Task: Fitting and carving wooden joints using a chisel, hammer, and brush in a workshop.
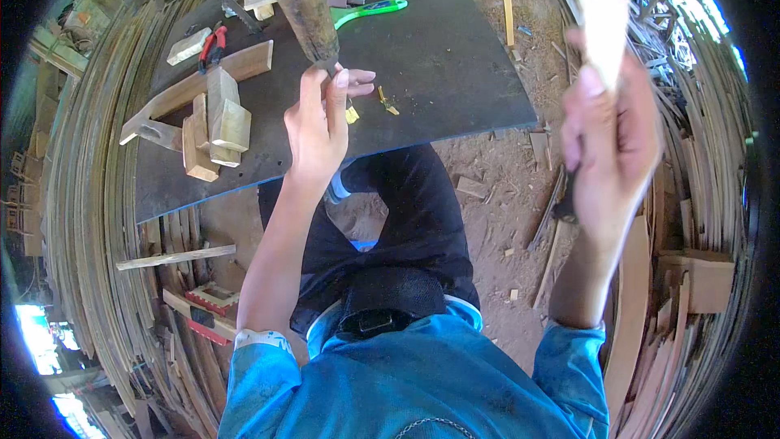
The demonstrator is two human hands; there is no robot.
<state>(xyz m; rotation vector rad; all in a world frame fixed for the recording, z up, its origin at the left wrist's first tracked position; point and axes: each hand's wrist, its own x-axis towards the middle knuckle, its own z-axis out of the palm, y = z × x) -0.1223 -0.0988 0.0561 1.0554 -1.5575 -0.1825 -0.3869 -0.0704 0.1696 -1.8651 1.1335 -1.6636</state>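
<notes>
The left hand (318, 118) pinches the lower end of a dark round stick (302, 2) against the dark worktop (439, 57). The right hand (611, 134), raised at the right, has its grip closed round a pale handle (605, 28); its working end is out of view. Any stroke should land clear of the pinching fingers. Wood blocks (215, 126), red pliers (213, 45) and a green-handled tool (370, 10) crowd the left and far side.
</notes>
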